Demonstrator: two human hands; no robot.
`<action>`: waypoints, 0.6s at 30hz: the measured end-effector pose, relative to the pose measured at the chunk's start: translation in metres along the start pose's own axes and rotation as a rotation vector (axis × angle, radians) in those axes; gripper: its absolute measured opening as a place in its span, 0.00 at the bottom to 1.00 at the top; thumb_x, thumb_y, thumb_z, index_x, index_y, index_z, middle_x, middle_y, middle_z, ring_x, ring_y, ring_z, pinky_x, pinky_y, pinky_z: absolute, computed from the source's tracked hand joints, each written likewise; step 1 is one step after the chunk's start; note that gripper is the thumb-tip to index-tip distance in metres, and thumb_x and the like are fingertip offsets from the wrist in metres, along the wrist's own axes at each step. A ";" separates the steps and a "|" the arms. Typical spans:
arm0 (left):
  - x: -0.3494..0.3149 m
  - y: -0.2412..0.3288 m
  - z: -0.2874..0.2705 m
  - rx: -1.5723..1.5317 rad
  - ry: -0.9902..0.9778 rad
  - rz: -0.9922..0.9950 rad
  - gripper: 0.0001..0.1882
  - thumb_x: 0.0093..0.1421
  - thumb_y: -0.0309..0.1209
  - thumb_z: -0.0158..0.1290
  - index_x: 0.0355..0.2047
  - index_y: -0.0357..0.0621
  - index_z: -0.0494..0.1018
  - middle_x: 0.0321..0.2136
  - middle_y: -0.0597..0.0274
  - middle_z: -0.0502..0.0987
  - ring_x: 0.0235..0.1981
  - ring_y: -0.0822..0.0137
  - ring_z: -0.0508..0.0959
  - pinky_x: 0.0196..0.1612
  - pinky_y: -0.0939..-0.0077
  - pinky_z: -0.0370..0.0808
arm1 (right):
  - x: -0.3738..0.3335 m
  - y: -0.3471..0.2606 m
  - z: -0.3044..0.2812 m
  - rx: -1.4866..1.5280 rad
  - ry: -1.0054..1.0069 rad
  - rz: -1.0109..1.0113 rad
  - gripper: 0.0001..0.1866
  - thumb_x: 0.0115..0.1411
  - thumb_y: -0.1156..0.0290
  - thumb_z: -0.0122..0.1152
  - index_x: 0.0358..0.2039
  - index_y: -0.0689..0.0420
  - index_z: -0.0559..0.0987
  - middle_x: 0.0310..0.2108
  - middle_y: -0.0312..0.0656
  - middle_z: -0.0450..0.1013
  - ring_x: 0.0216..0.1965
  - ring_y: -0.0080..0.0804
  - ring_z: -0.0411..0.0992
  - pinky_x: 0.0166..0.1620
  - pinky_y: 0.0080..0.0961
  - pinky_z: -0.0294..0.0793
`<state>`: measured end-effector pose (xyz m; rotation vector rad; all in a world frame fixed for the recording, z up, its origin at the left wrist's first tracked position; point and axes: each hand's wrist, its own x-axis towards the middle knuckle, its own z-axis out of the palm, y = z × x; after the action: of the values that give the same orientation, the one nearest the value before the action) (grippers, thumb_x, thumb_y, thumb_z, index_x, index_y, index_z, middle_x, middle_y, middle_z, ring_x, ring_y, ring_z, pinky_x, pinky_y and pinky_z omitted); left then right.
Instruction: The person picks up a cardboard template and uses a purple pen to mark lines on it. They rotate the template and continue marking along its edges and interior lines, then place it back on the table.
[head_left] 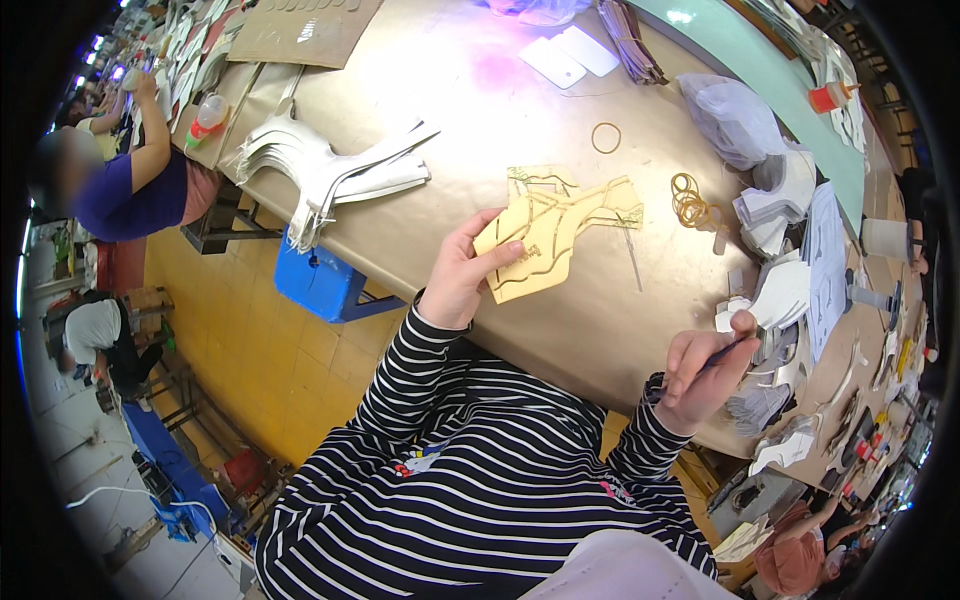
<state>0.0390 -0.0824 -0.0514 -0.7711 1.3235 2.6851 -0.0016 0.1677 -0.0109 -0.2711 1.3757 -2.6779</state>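
Observation:
My left hand [472,268] pinches a yellow template [535,245] by its near left edge, thumb on top. The template is a flat, curved board with slot lines cut through it, held above the table's near edge. Its far end has a pale, printed patch. To the right, my right hand [705,372] is raised by the near table edge, fingers curled around a slim dark pen-like object [722,353]. Most of that object is hidden by the fingers. A thin silver rod [634,262] lies on the table just right of the template.
White cut pieces [320,170] are stacked at left. Rubber bands [690,200] lie near a clear plastic bag [730,120]. More white pieces [780,295] crowd the right side. A blue stool [318,282] stands below the table's left edge; a person [130,185] sits further left.

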 end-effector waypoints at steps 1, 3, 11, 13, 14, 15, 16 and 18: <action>0.000 -0.001 0.000 -0.007 -0.002 -0.001 0.23 0.56 0.22 0.55 0.52 0.35 0.64 0.41 0.61 0.75 0.41 0.74 0.76 0.44 0.80 0.73 | 0.004 0.000 -0.002 0.109 -0.049 -0.003 0.19 0.69 0.52 0.31 0.42 0.52 0.66 0.05 0.34 0.60 0.03 0.22 0.53 0.20 0.16 0.66; 0.000 -0.002 0.002 -0.010 0.002 -0.004 0.23 0.56 0.22 0.54 0.52 0.35 0.64 0.42 0.61 0.75 0.41 0.74 0.76 0.45 0.80 0.73 | 0.007 0.002 -0.003 0.267 -0.115 -0.013 0.19 0.70 0.53 0.30 0.43 0.50 0.67 0.07 0.33 0.60 0.04 0.20 0.52 0.20 0.15 0.63; 0.000 -0.005 0.002 0.019 -0.007 0.011 0.22 0.56 0.22 0.54 0.52 0.34 0.64 0.42 0.61 0.75 0.41 0.74 0.76 0.45 0.81 0.72 | 0.005 0.008 0.002 0.347 0.044 -0.016 0.16 0.69 0.53 0.36 0.38 0.48 0.71 0.14 0.29 0.55 0.15 0.17 0.49 0.18 0.15 0.50; 0.000 -0.006 0.001 0.028 0.003 0.025 0.21 0.56 0.22 0.54 0.51 0.34 0.65 0.41 0.61 0.75 0.40 0.74 0.76 0.44 0.81 0.72 | 0.006 0.008 0.000 0.254 -0.006 0.062 0.16 0.69 0.54 0.37 0.39 0.49 0.71 0.14 0.29 0.54 0.15 0.17 0.49 0.19 0.15 0.48; 0.000 -0.007 0.001 0.030 0.010 0.035 0.20 0.57 0.22 0.54 0.50 0.34 0.66 0.40 0.62 0.75 0.40 0.75 0.76 0.43 0.81 0.73 | 0.007 0.009 -0.001 0.240 -0.033 0.074 0.15 0.69 0.55 0.38 0.39 0.50 0.71 0.14 0.29 0.54 0.16 0.17 0.49 0.19 0.16 0.47; 0.000 -0.008 0.001 0.029 0.005 0.049 0.20 0.57 0.22 0.54 0.50 0.34 0.66 0.39 0.62 0.76 0.39 0.75 0.76 0.43 0.82 0.73 | 0.008 0.011 -0.002 0.206 -0.021 0.087 0.16 0.69 0.55 0.38 0.41 0.52 0.71 0.15 0.30 0.54 0.16 0.17 0.49 0.19 0.17 0.46; 0.001 -0.009 0.001 0.030 0.017 0.054 0.19 0.57 0.22 0.54 0.50 0.34 0.66 0.39 0.61 0.76 0.39 0.75 0.76 0.43 0.81 0.73 | 0.009 0.013 -0.002 0.215 0.035 0.138 0.17 0.69 0.55 0.37 0.41 0.53 0.71 0.15 0.30 0.54 0.16 0.17 0.49 0.19 0.16 0.46; 0.001 -0.011 0.001 0.024 0.019 0.074 0.19 0.57 0.21 0.53 0.50 0.34 0.66 0.40 0.61 0.76 0.40 0.75 0.76 0.43 0.81 0.73 | 0.011 0.017 -0.003 0.229 0.124 0.220 0.19 0.69 0.54 0.35 0.43 0.54 0.71 0.16 0.31 0.55 0.16 0.17 0.49 0.19 0.16 0.47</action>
<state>0.0409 -0.0753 -0.0590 -0.7616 1.4130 2.7196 -0.0124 0.1585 -0.0252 0.0662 1.0430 -2.6686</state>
